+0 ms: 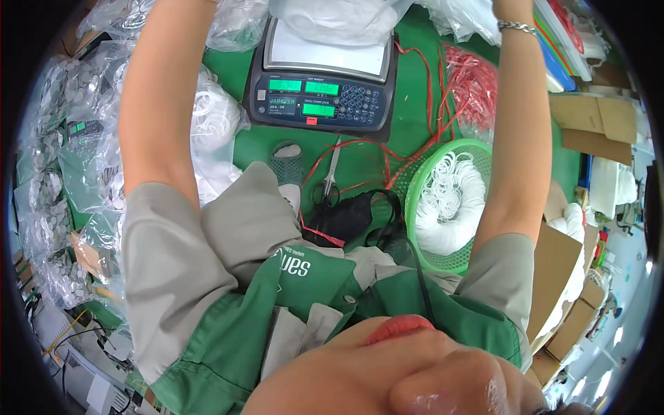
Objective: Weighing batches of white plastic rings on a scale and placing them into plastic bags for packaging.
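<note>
Both my arms stretch toward the top edge, and both hands lie beyond it. My left forearm [162,90] passes beside clear bags on the left. My right forearm [515,124], with a chain bracelet [517,27] at the wrist, rises past the right side. Between them stands a dark counting scale [315,111] with lit green displays. A clear plastic bag [339,21] with pale contents rests on its white pan [325,55]. What my hands hold or touch cannot be seen.
Below the scale lie scissors [333,169], red strings [430,104] and a black bag-like item [340,218]. A green basket [411,200] holds white rings [449,207]. Bags of grey discs [52,180] fill the left; cardboard boxes [553,277] stand right. A red bundle [472,86] lies nearby.
</note>
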Tool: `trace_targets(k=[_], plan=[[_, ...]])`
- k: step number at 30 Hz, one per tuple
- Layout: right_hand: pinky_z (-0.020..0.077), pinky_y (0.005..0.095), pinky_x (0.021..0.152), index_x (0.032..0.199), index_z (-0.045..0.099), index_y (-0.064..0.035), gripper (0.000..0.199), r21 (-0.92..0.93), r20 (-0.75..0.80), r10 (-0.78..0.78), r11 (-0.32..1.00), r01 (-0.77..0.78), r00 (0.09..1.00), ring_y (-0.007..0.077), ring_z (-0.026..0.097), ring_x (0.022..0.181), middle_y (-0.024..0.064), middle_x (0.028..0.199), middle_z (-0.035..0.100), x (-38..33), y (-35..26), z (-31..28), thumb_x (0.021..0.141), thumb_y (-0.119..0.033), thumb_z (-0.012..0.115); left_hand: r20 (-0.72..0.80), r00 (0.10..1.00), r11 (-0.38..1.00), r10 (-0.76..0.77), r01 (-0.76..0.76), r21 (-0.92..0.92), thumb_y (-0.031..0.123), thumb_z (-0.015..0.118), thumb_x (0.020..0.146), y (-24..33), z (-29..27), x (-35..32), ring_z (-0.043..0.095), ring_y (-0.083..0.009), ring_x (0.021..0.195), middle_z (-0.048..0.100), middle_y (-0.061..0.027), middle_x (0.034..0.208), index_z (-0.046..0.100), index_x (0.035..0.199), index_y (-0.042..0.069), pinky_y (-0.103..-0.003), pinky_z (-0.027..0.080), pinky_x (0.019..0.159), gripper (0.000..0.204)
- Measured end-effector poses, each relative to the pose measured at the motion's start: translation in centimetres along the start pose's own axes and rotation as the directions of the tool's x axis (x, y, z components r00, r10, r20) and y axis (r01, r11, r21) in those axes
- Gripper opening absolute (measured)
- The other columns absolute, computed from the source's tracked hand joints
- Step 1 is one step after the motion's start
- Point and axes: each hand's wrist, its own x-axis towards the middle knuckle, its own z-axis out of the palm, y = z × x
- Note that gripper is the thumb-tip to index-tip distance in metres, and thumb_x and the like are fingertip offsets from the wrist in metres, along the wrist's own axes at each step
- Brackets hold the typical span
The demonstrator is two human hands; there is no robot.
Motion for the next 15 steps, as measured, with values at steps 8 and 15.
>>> trace_targets(k=[8,15], plan=[[0.0499,0.0286,0.064,0.131,0.035,-0.0098,0.06,-0.16,0.216,0.122,0.983,-0.088,0.969,0.0186,0.058,0.084,0.0152,0.124,0.045,-5.7,1.9,1.9,0.074,-0.006,0.056,-0.13,0.955,0.964,-0.266,0.265,-0.026,0.015,0.051,0.08,-4.1,0.7,-3.9,0.045,-0.0101,0.05,0.032,-0.0154,0.137,0.018,0.14,0.019,-0.024,0.038,0.046,0.068],[0.0441,0.0306,0.086,0.13,0.035,-0.0064,0.058,-0.139,0.15,-0.084,0.985,0.105,0.985,0.0221,0.047,0.111,0.015,0.129,0.04,-12.2,-0.5,-0.9,0.076,-0.004,0.055,-0.381,0.91,0.978,-0.16,0.2,0.066,0.059,0.042,0.081,-3.7,-1.9,-5.7,0.042,-0.0104,0.05,0.028,-0.0163,0.138,0.012,0.14,0.016,-0.026,0.038,0.047,0.08]])
